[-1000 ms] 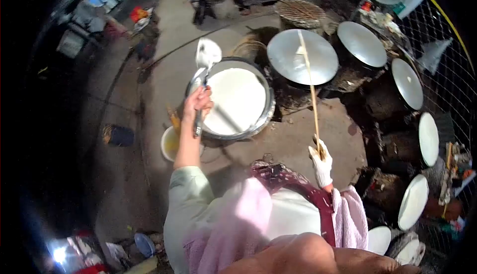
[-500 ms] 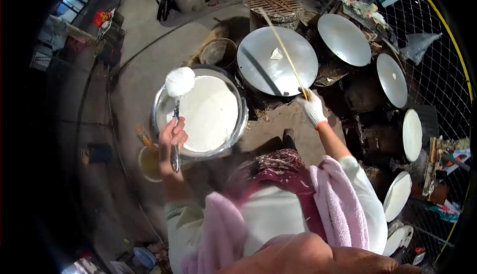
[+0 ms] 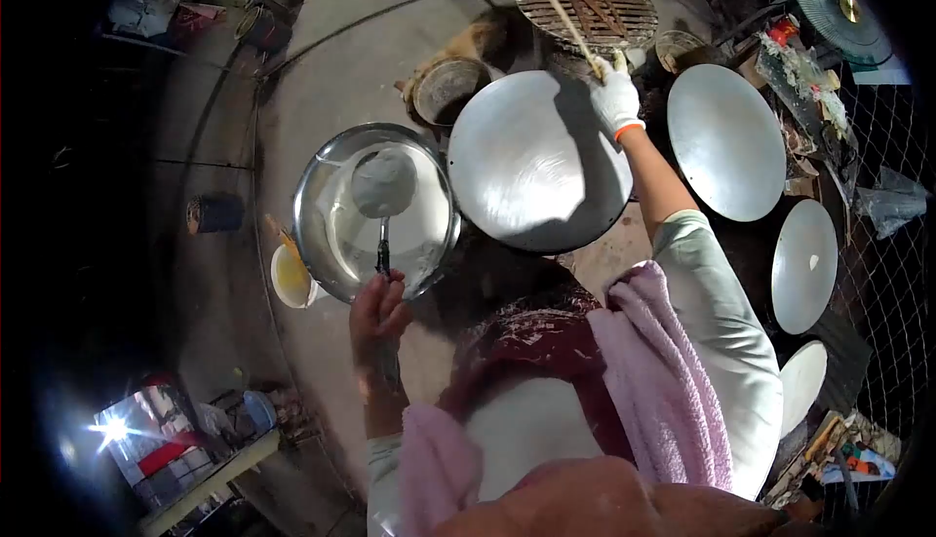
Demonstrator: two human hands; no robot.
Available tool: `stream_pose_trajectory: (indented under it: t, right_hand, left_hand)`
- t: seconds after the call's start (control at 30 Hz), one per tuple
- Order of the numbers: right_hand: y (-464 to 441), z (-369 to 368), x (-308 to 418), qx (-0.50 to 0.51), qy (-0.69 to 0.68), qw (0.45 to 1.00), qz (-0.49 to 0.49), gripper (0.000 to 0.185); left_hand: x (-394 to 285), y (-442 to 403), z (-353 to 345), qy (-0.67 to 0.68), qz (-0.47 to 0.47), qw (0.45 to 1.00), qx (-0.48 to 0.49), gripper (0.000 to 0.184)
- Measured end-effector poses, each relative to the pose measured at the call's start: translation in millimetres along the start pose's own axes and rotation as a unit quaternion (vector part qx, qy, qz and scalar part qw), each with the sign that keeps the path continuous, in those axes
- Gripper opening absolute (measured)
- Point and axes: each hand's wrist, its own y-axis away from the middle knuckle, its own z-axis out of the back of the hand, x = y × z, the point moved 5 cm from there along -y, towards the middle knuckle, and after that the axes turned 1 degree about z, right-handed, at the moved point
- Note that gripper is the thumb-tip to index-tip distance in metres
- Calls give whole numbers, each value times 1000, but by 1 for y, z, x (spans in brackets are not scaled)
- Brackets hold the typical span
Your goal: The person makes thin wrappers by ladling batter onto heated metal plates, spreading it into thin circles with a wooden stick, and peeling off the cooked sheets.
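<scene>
My bare left hand (image 3: 378,309) is closed round the handle of a ladle (image 3: 384,182), whose bowl hangs over a wide metal basin (image 3: 330,256) of white liquid. In my right hand (image 3: 616,98), which wears a white glove with an orange cuff, is a thin wooden stick (image 3: 554,1) pointing up and to the left. That hand is over the right edge of a large round metal plate (image 3: 517,162), and a dark shadow crosses the plate's right part. No white scrap shows on this plate.
More round plates (image 3: 726,142) curve down the right side, beside a wire fence (image 3: 882,274). A round grate (image 3: 585,6) stands beyond the large plate. Left of it is a bucket (image 3: 450,89). A small tub (image 3: 292,277) with yellow liquid is by the basin; a fan (image 3: 840,6) is top right.
My right hand has moved up and forward with the stick, from the plate's near edge to its far right. The white scrap is gone from the plate. The ladle is now lower over the basin.
</scene>
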Motion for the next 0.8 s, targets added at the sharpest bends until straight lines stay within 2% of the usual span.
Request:
stream_pose_trajectory:
  t: [0.1,0.17,0.23,0.3,0.37,0.43,0.47,0.57,0.63,0.67,0.7,0.73,0.77,0.8]
  right_hand:
    - [9,28,-33,25,-172,984,-49,50]
    - [46,57,-42,77,-176,968,-161,55]
    - [88,63,-64,-16,-255,964,-73,60]
    - [136,62,-85,-19,-353,928,-115,63]
    - [180,59,-103,-8,-388,902,-192,66]
    - [212,78,-100,-18,-279,938,-204,65]
    - [221,93,-90,18,-236,943,-235,64]
    - [261,86,-97,5,-241,932,-271,59]
    - [271,94,-83,47,-205,937,-279,60]
    - [275,94,-79,45,-174,953,-244,61]
    - [278,95,-73,45,-144,966,-210,62]
    - [287,91,-74,117,-91,956,-252,62]
    - [292,89,-74,117,-75,958,-253,62]
    - [298,84,-75,116,-59,959,-253,62]
  left_hand:
    - [22,-19,-50,6,14,999,38,31]
    - [38,-41,-80,32,39,995,81,32]
    - [60,-73,-99,58,75,988,122,32]
    - [81,-107,-122,31,108,978,173,32]
    - [107,-152,-132,-48,95,974,200,32]
    - [132,-184,-152,-108,79,976,171,32]
    - [144,-198,-160,-147,68,974,157,32]
    - [180,-227,-175,-234,18,964,122,33]
    - [198,-239,-175,-259,-33,960,105,32]
    - [204,-242,-173,-291,-39,953,78,24]
    - [205,-243,-168,-345,-69,934,58,23]
    - [205,-242,-162,-396,-99,912,39,22]
    - [202,-242,-157,-446,-130,885,19,21]
    - [189,-240,-156,-586,-302,752,1,24]
